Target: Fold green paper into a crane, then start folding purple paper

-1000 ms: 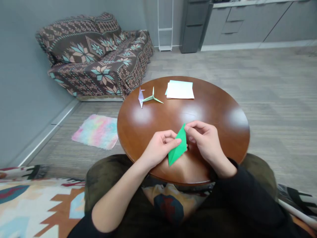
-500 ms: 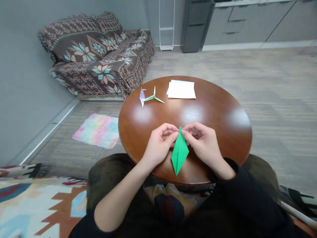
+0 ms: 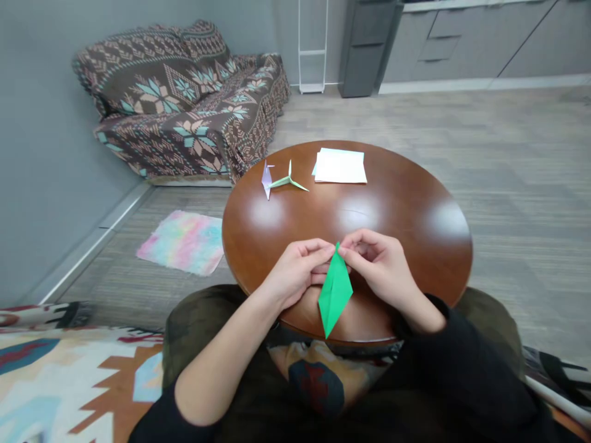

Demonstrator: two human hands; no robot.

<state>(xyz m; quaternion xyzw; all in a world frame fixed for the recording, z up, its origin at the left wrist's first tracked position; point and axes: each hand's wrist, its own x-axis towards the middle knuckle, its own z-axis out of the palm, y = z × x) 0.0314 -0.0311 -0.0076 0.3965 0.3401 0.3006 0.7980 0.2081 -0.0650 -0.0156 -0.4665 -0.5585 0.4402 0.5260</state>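
The round wooden desk (image 3: 392, 197) is carrying a finished lilac paper crane (image 3: 266, 181), a pale green crane (image 3: 289, 183) and a stack of white paper (image 3: 340, 166). The left hand (image 3: 295, 274) and right hand (image 3: 381, 271) are clamping their fingers (image 3: 327, 247) on the top tip of a half-folded green paper diamond (image 3: 335, 292), held over the desk's near edge.

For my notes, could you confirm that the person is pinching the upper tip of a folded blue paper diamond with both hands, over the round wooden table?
Not quite: the folded paper is green, not blue, as the head view shows. The rest stands: the left hand and right hand pinch its upper tip over the round wooden table.
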